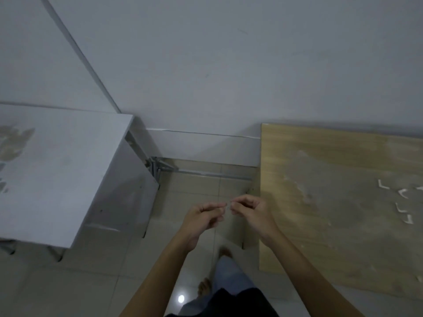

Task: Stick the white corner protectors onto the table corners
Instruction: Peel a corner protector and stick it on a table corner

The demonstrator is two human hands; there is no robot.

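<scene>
Two hands, left [202, 219] & right [250, 211], fingers pinching tiny protector [227, 205] btwn white [57, 168] & wood tables [332, 202].

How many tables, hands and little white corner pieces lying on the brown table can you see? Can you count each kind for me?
Tables: 2, the white table and the wooden table
Hands: 2, the left hand and the right hand
White corner protectors lying on the wooden table: 4 clearly, plus a cut-off piece at the edge
Total: 8
</scene>
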